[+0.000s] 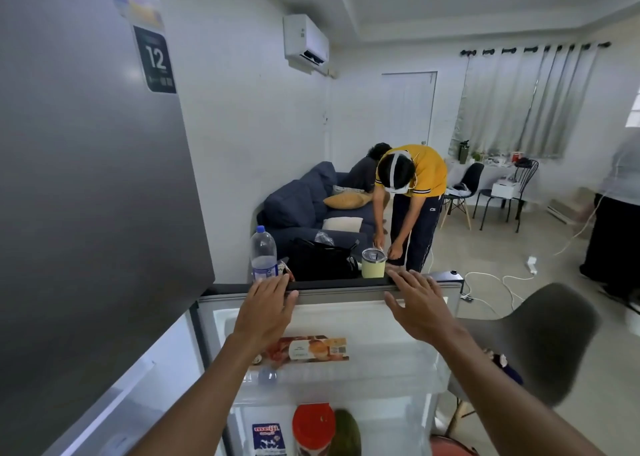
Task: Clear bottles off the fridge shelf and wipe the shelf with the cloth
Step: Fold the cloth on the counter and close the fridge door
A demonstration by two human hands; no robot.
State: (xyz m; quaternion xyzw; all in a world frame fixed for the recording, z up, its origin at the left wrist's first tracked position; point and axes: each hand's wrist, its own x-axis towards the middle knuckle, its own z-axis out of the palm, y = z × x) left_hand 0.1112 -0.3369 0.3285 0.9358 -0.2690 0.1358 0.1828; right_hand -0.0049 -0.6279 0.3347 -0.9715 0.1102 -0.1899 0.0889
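2 hands (266,311), 1 clear bottle (264,253), 1 tumbler (373,263), 3 chairs (526,337)

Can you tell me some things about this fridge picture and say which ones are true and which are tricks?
1. Both hands are at the top edge of the open fridge door. True: the left hand and right hand are both there.
2. The right hand holds a cloth. False: it holds nothing, and no cloth shows.
3. A clear water bottle with a blue cap stands beyond the door. True.
4. The tumbler is red. False: it is pale yellow.
5. A milk carton sits in a door shelf. True.
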